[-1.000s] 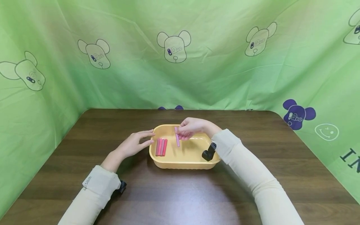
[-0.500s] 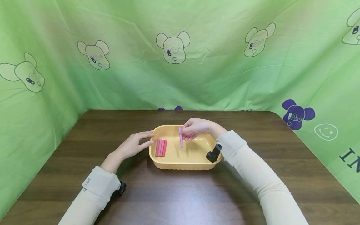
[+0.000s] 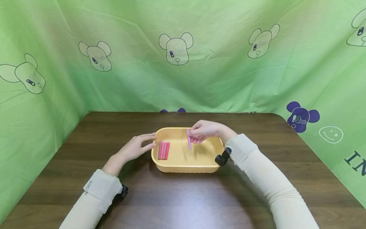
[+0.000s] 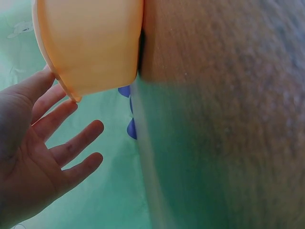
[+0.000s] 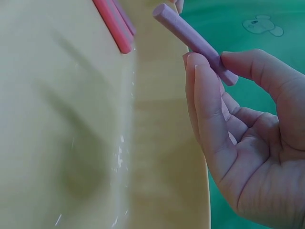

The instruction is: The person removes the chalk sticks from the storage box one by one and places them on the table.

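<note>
My right hand [image 3: 200,131] pinches a slim purple chalk-like stick [image 3: 189,140] between thumb and fingertips, above the yellow tray [image 3: 187,166]. In the right wrist view the purple stick [image 5: 195,42] looks matte and lightly faceted, with its lower part between the thumb and fingers. Several pink, red and mauve sticks [image 3: 163,150] lie side by side in the tray's left end. At the tray's left rim, my left hand [image 3: 136,146] has its fingers spread. The left wrist view has that hand's [image 4: 43,143] thumb and some fingertips right at the rim [image 4: 59,83].
The tray stands on a dark brown wooden table [image 3: 171,203]. Behind and beside the table hangs a green cloth [image 3: 137,79] printed with bear-like heads. Black wrist cameras sit under both cuffs, the right camera [image 3: 223,157] overlapping the tray's right end in the head view.
My right hand has drifted to the right over the tray, still pinching the purple stick. My left hand and the row of sticks have stayed in place.
</note>
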Available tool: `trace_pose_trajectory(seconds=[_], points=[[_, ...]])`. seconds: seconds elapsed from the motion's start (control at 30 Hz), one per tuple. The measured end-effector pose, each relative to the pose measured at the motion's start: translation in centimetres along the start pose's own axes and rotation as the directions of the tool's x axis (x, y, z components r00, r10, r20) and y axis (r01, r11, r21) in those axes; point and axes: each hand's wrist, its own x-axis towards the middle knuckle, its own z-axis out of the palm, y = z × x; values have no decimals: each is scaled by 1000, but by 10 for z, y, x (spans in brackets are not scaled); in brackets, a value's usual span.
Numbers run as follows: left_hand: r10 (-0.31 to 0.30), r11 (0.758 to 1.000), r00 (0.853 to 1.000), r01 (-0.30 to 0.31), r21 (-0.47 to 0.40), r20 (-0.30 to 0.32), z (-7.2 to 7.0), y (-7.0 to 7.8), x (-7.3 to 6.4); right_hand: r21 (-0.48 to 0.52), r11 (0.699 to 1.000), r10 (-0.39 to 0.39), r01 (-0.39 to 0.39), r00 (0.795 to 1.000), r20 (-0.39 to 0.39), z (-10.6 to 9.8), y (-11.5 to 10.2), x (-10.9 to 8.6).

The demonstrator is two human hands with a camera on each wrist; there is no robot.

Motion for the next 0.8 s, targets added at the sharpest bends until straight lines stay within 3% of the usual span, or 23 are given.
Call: trace_pose_trajectory(seconds=[0.8], points=[[9,1000,1000,-9,2,-10,0,-1,0,0,1000,-3,3,999,-39,-16,12,-24]])
